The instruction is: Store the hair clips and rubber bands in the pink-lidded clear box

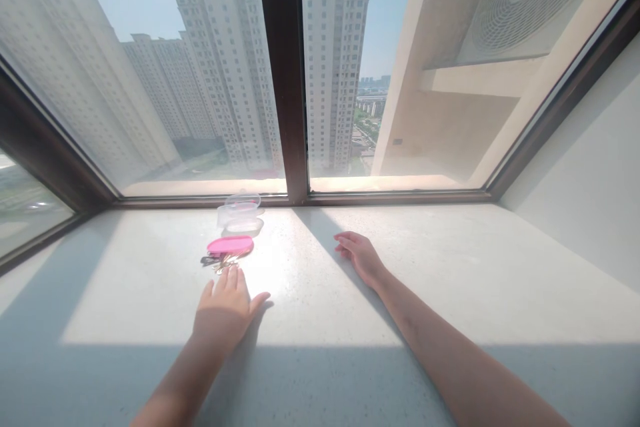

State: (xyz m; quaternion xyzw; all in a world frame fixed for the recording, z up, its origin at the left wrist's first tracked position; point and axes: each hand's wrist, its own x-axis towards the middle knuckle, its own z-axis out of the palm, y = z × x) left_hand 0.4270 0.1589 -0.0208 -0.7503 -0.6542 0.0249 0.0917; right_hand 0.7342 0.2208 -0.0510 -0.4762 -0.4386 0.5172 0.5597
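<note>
My left hand [226,303] lies flat on the white windowsill [400,267], fingers stretched out, holding nothing. Its fingertips nearly reach a small pile of metal hair clips [219,263]. Just behind the clips lies a pink oval lid [231,244]. Further back, by the window frame, stands a small clear plastic box [239,212]. My right hand [361,255] rests on the sill to the right, fingers loosely out and curved slightly, empty and apart from these things.
A dark brown window frame [285,80] with a centre post runs along the sill's far edge. A white wall [590,167] closes off the right side. Tall buildings show through the glass.
</note>
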